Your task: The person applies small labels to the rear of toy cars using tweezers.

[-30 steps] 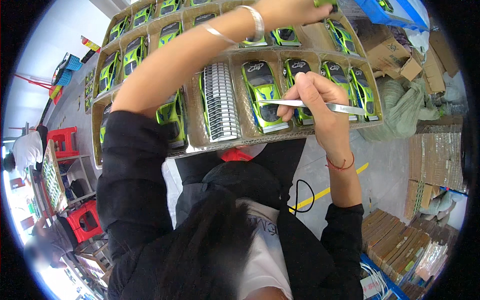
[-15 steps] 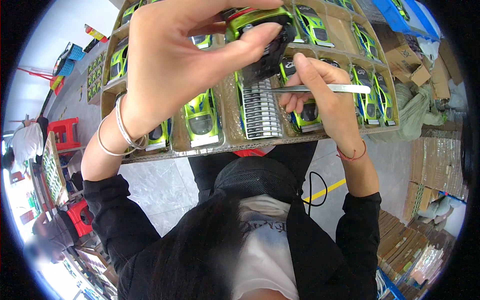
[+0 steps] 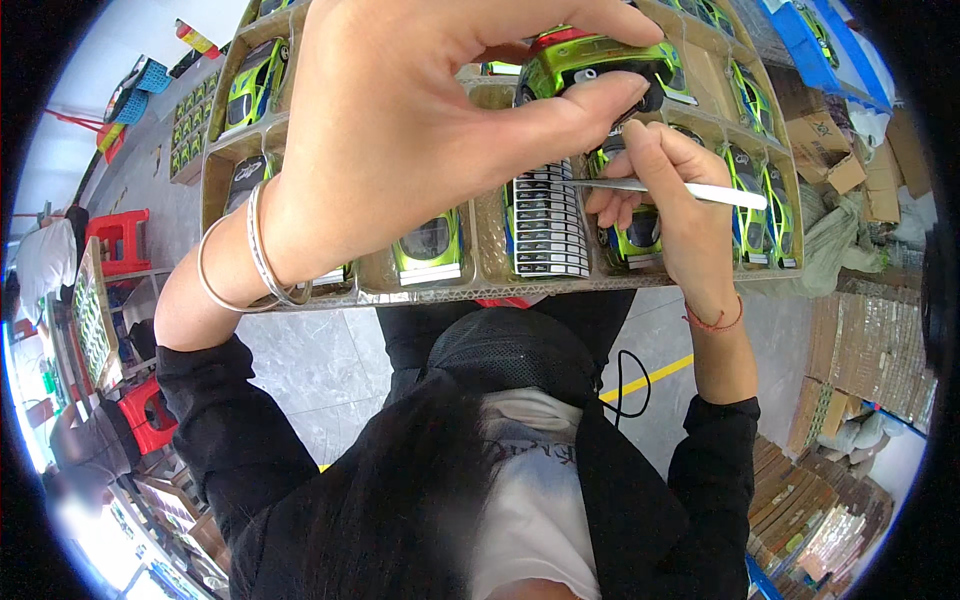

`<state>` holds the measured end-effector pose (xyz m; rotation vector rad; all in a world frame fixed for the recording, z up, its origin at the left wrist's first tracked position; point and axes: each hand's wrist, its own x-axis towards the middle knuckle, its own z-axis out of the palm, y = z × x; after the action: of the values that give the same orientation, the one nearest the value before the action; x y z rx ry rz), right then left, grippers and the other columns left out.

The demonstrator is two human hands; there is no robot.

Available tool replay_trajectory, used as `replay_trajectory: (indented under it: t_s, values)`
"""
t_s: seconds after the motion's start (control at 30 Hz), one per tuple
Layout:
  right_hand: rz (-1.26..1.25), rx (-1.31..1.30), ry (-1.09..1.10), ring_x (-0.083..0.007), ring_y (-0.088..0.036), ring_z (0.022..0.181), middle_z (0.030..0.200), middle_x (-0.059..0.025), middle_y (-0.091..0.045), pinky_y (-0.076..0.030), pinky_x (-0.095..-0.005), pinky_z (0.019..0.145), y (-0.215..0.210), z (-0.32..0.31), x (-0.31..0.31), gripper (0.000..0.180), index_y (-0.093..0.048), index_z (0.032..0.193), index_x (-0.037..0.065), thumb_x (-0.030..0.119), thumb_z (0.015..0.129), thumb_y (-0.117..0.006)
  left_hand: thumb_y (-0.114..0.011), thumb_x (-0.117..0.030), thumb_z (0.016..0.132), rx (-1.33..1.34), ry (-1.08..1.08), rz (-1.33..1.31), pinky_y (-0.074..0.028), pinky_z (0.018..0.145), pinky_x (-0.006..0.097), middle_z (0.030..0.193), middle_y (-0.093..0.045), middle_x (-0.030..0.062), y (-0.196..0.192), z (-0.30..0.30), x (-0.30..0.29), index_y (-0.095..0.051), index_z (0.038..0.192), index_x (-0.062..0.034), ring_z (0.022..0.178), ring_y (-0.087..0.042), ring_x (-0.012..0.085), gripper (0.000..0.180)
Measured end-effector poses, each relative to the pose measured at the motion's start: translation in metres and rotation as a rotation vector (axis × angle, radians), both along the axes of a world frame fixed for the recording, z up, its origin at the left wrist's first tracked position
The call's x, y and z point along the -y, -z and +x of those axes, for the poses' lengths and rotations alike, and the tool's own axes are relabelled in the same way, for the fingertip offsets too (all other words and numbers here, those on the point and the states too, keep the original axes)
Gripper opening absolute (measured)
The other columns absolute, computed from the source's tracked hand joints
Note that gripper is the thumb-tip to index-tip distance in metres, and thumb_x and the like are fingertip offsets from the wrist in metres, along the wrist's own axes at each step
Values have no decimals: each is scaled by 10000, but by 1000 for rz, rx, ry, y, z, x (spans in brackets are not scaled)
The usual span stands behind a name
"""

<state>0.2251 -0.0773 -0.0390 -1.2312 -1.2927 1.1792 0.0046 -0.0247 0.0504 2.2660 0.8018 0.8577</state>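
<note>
Green, glossy and small, the lime-green toy car body (image 3: 590,62) sits pinched between the thumb and fingers of your left hand (image 3: 400,130), lifted close to the camera above the brown cardboard compartment tray (image 3: 480,292). Your right hand (image 3: 680,200) is closed around slim silver metal tweezers (image 3: 665,187), their tips aimed left toward the underside of the held car, just above the sheet of black-and-white striped stickers (image 3: 548,222) lying in a tray compartment.

Risks from here, as I judge them:

1. Your left grip covers only the top edge of the car. A firm push from the tweezers could twist the shell out of your fingers and drop it back onto the tray, knocking the other green toy cars (image 3: 430,243) in their compartments.
2. I cannot tell whether the tweezer tips carry a sticker. If 1 is there, a small tremor could fold it or land it crooked on the glossy shell.
3. The tray appears to rest near your lap, with its front edge over the grey tiled floor (image 3: 320,370). Leaning on it with your right wrist could tip it.
4. The silver bangles (image 3: 255,262) on your left wrist hang just above the tray's front compartments and could snag a car there.
</note>
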Motion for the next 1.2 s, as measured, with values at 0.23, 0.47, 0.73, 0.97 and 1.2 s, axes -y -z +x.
replay_trajectory:
  t_s: [0.23,0.47,0.73,0.97,1.2]
  values:
    - [-12,70,-17,-109,-626,574,704,-111,-691,-473,-228,523,-2,-2,0,350,-642,817,-8,248,1031,-536,-788,-10,796,81,37,20,-572,737,267,971,-734,137,13,3,0,-698,1108,15,849,-722,168,326]
    - [502,-155,-110,-222,-650,638,767,-177,-656,-544,-386,729,-24,22,13,327,-556,863,1,233,1063,-442,-795,43,782,168,178,73,-552,938,308,1183,-676,98,29,4,-7,-630,1229,36,1045,-673,173,477]
    - [604,26,-107,-208,-562,592,708,-148,-577,-458,-583,1006,-50,16,22,315,-469,901,77,283,1082,-316,-848,-31,710,156,203,375,-554,766,275,991,-731,117,30,10,-5,-721,1087,0,879,-715,198,400]
    - [609,6,-80,-209,-554,586,718,-173,-586,-480,-577,982,-44,14,20,335,-465,894,63,289,1087,-311,-841,-24,718,164,186,354,-556,794,278,1020,-727,130,31,10,-3,-712,1104,10,899,-716,202,409]
    - [606,0,-65,-199,-545,582,708,-169,-581,-487,-576,972,-43,11,19,347,-462,886,62,292,1091,-302,-835,-14,723,151,187,343,-556,808,280,1035,-723,139,31,8,-3,-705,1115,17,912,-715,199,415]
